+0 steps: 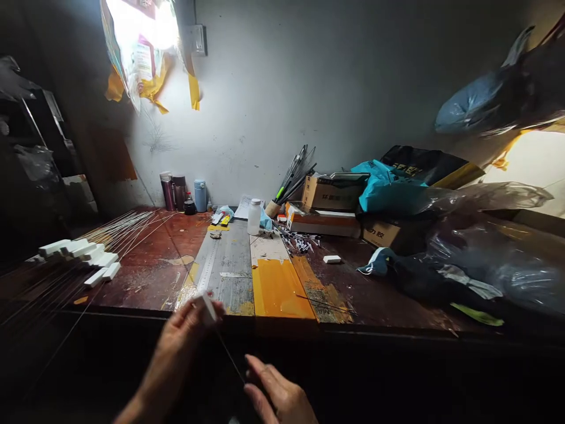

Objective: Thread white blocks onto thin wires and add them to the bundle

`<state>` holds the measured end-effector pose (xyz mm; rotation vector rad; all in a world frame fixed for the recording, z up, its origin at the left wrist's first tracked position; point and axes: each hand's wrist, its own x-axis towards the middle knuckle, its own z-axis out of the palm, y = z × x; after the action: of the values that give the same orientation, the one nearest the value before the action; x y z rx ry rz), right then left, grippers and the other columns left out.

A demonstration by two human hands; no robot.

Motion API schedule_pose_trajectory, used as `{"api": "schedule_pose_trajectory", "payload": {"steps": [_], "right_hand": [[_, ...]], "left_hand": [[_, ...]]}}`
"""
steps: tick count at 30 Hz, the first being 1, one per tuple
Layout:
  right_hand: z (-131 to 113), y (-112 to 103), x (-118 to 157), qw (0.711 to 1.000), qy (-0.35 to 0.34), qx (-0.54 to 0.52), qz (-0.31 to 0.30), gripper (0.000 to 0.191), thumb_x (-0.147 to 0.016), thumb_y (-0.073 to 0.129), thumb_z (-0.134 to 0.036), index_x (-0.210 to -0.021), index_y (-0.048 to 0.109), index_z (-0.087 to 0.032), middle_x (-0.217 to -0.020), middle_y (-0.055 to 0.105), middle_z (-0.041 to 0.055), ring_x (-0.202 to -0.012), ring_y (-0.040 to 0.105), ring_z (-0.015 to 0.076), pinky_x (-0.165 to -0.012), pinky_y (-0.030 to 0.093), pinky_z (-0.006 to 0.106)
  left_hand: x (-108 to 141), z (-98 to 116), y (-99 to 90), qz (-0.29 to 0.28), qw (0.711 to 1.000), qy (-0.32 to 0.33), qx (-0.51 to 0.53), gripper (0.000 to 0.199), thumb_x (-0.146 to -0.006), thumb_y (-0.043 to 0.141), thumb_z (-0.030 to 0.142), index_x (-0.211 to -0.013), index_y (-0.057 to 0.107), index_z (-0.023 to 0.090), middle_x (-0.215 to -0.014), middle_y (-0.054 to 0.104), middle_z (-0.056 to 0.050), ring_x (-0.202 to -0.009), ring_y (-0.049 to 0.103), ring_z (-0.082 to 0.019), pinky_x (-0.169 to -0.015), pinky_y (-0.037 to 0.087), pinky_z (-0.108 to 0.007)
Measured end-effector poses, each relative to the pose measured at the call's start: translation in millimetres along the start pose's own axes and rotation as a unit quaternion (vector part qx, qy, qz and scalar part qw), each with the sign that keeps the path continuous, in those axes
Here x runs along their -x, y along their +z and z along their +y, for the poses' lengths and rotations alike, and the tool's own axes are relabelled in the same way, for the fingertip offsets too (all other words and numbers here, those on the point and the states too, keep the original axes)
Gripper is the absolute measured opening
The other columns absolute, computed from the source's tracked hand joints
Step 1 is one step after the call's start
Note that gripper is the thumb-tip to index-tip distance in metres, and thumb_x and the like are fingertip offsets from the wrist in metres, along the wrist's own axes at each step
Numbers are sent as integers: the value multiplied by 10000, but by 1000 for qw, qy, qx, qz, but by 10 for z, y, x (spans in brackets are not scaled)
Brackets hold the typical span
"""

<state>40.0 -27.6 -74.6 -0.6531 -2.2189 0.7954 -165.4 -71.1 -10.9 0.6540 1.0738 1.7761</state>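
Observation:
My left hand is closed around a small white block, just in front of the table's near edge. A thin rod runs down from the block toward my right hand. The rod's lower stretch vanishes at my right thumb and bent fingers, which seem to grip it, with a gap showing between thumb and index finger. A long, faint, blurred line rises from the block across the table toward the wall. On the left lies a pile of similar white blocks, with many thin pale rods fanning out from it.
A ruler and orange-yellow sheet lie on the dark red table. Behind stand a white bottle, flasks and boxes. One white block and plastic bags are on the right. A bright lamp hangs upper left.

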Motion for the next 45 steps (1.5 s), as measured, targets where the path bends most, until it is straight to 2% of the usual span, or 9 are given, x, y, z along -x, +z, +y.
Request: {"api": "schedule_pose_trajectory", "payload": {"steps": [3, 6, 9, 15, 28, 33, 37, 41, 45], "right_hand": [[-88, -60, -184, 999, -33, -22, 8, 324, -930, 474, -219, -1243, 559, -213, -1015, 696, 74, -888, 685, 189, -776, 570, 263], [-140, -104, -358, 998, -49, -35, 24, 277, -940, 460, -196, -1182, 593, -209, -1037, 691, 73, -932, 668, 188, -822, 557, 280], [-139, -59, -575, 996, -63, -36, 51, 264, -941, 446, -177, -1152, 604, -202, -1038, 686, 79, -949, 652, 197, -847, 544, 312], [-37, 249, -1083, 992, -103, 48, 53, 273, -883, 492, -116, -1114, 619, -186, -1018, 690, 78, -938, 621, 239, -856, 507, 391], [50, 623, -1675, 984, -104, 143, -27, 195, -882, 540, -155, -1060, 601, -206, -1116, 664, 66, -1073, 579, 220, -948, 432, 379], [83, 672, -1716, 986, -100, 129, -12, 295, -876, 529, -127, -1161, 573, -188, -1142, 657, 92, -1109, 568, 232, -997, 409, 415], [45, 598, -1632, 990, -97, -10, 98, 403, -883, 476, -132, -1286, 474, -144, -1171, 634, 122, -1094, 588, 214, -963, 466, 374], [-139, 430, -1204, 984, -80, -103, 124, 309, -924, 468, -216, -1228, 522, -222, -1051, 679, 68, -987, 643, 199, -904, 510, 358], [-207, 322, -577, 989, 13, -122, 77, 273, -926, 509, -275, -1194, 563, -275, -996, 703, 25, -918, 678, 183, -883, 534, 304]], "left_hand": [[-170, 640, -203, 52, 985, 120, -115, 389, -774, 696, 396, -1101, 652, 191, -914, 730, -22, -830, 654, -165, -760, 506, -224], [-224, 834, -370, 3, 975, 47, -218, 353, -734, 722, 430, -962, 691, 162, -703, 668, 2, -611, 583, -128, -552, 454, -184], [-199, 485, -499, -76, 965, -63, -244, 354, -691, 743, 476, -751, 672, 135, -583, 604, 12, -493, 511, -97, -473, 386, -183], [-233, -354, -679, -36, 973, -143, -179, 485, -632, 710, 624, -699, 622, 151, -530, 638, -8, -357, 476, -81, -376, 343, -194], [-367, -428, -714, 3, 986, -125, -108, 433, -643, 746, 552, -674, 634, 135, -519, 671, -29, -357, 543, -102, -386, 365, -193], [-375, -359, -690, -10, 984, -122, -133, 424, -667, 729, 544, -683, 630, 133, -543, 664, -24, -398, 552, -105, -424, 360, -196], [-379, -126, -741, -49, 976, -120, -176, 423, -679, 722, 536, -778, 628, 136, -537, 636, -4, -412, 532, -104, -428, 368, -197], [-91, 318, -862, -60, 964, -28, -259, 309, -760, 699, 379, -974, 658, 160, -687, 678, -5, -612, 604, -136, -581, 451, -215], [440, 616, -1190, -66, 920, -51, -382, 254, -805, 638, 325, -1010, 710, 192, -925, 707, -32, -880, 625, -206, -797, 452, -250]]}}
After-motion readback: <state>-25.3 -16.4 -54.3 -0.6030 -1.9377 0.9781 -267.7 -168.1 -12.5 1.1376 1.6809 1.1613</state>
